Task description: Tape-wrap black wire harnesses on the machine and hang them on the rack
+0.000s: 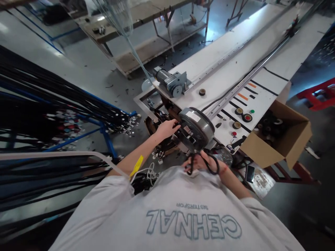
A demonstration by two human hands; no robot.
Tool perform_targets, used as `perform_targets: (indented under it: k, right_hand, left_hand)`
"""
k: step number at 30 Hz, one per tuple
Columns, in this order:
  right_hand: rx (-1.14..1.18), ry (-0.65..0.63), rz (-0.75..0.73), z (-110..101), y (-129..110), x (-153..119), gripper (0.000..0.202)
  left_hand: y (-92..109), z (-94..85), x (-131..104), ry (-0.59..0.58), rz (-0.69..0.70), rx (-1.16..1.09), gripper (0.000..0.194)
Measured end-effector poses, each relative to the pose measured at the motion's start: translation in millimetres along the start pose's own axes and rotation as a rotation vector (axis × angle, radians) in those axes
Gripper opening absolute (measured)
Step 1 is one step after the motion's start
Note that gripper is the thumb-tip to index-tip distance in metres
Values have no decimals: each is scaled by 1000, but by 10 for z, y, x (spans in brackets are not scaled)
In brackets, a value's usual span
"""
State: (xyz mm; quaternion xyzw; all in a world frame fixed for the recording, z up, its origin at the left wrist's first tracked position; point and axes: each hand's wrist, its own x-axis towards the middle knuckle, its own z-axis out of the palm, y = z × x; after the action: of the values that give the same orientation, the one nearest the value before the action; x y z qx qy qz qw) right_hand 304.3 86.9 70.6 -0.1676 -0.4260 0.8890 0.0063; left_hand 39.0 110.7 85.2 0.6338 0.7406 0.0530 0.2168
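My left hand [167,129] reaches to the left side of a round grey taping machine [195,116]. Its fingers are closed at a dark part there, and what they grip is hidden. Close to my shirt, my right hand [199,162] is wrapped round a black cable [215,164], which hangs in loops over the fingers and wrist. The machine stands at the near end of a long white table [222,78], just ahead of both hands. A motor with a pulley [171,82] sits beyond it.
Tape rolls [237,125] and buttons lie on the table's right part. An open cardboard box [293,139] stands at the right, near a phone [250,173]. Bundles of black cables [78,101] hang on a blue rack [106,137] at the left. Behind is a workbench [146,22].
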Motion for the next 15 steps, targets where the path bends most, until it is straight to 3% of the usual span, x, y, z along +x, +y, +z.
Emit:
perform_targets:
  k: [2,4,6,8,9,11,13,15]
  right_hand:
    - [52,-6,143,96,-81,483,80]
    - [-21,171,232,146,-146,700,74]
    - [-113,255,178,180,-140,543,67]
    - [-205,265,-14,172,-69,122,64]
    - [-270,349,-115,133,-27,-111,63]
    - [-406,685,-201,-52,27,-487,62]
    - [-542,1074,-69,-385,19,-667,58]
    - [-683,1340,123,-769,-37,-694,47]
  left_hand:
    - [43,-51,-26,0,-4,41,35]
    - [57,-126,-31,-29,-3,79,34]
    - [39,-168,-6,-133,20,93,33]
    - [15,-128,48,-253,56,134,35]
    - [12,-72,82,-285,70,183,35]
    - [29,92,152,-259,56,316,34]
    - [57,284,215,-197,-14,412,37]
    - [56,458,265,-185,-71,426,40]
